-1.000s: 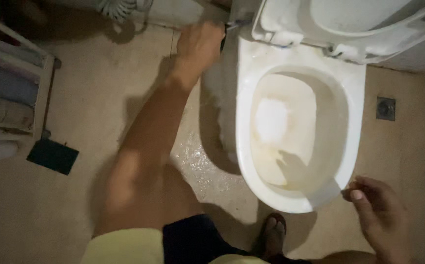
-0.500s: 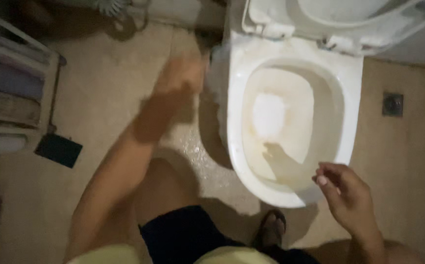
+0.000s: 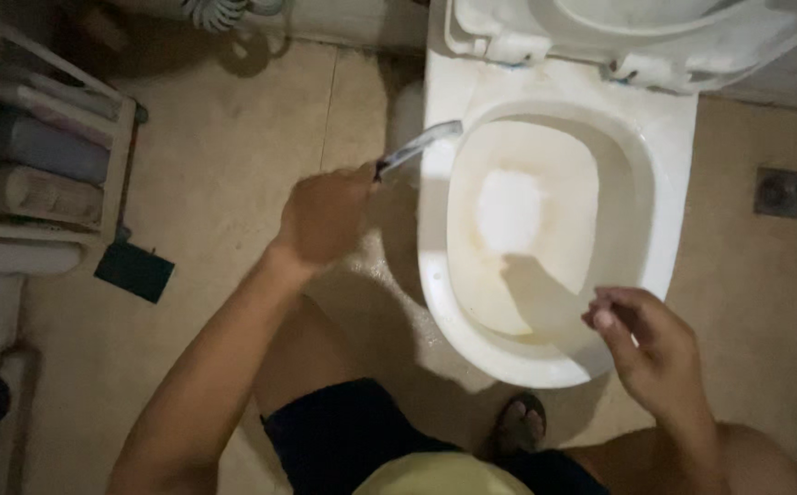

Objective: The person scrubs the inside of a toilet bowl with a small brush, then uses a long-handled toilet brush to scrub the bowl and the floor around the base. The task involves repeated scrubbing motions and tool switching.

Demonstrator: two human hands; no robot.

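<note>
Leftmost, a white shelf rack [image 3: 50,165] stood against the edge of the view, rolled or bottled items lying on its tiers, too dim to tell apart. A dark square object [image 3: 134,271] lay flat on the tan floor [image 3: 215,137] just below the rack. Part of a white coiled hose [image 3: 224,11] showed at the top edge.

Moving right, the left hand [image 3: 325,218] was out over the floor beside the toilet, fingers closed around the dark grip of a spray nozzle [image 3: 417,147]. The nozzle's pale, blurred shaft angled up and right, its tip at the left rim of the toilet bowl [image 3: 435,266]. Wet patches glistened on the floor near the base of the bowl.

The bowl was white, stained yellowish inside, with water in the bottom. Seat and lid [image 3: 637,37] stood raised at the back.

Near the front right rim, the right hand [image 3: 646,344] hovered empty, fingers loosely curled, thumb near the fingertips, touching nothing. Its shadow fell inside the bowl.

Below, dark shorts and one sandalled foot [image 3: 520,423] showed just in front of the bowl. Far right, a square floor drain [image 3: 777,192] sat in the tile.
</note>
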